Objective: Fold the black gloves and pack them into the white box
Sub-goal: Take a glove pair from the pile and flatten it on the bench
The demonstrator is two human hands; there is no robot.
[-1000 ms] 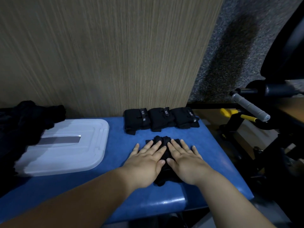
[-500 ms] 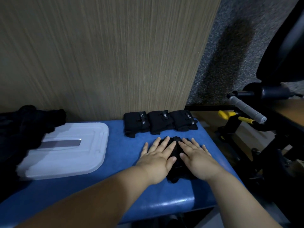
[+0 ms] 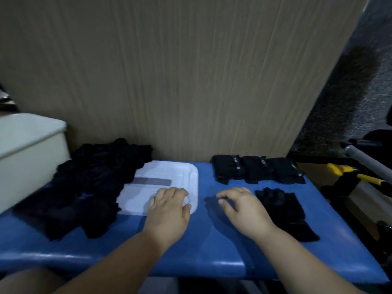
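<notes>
- The white box (image 3: 29,149) stands at the far left; you cannot see inside it.
- The pile of loose gloves (image 3: 91,187) lies just beside it and overlaps the lid (image 3: 169,181). Lift one glove from the top, not a clump.
- Your left hand (image 3: 167,209) hovers over the lid's near corner, fingers loosely curled and empty. Lead with it.
- Your right hand (image 3: 244,211) is equally slack and empty over the blue bench (image 3: 212,262).
- The flat glove (image 3: 284,211) lies just right of that hand. Square its edges, then fold it like the three folded gloves (image 3: 256,169) behind.
</notes>
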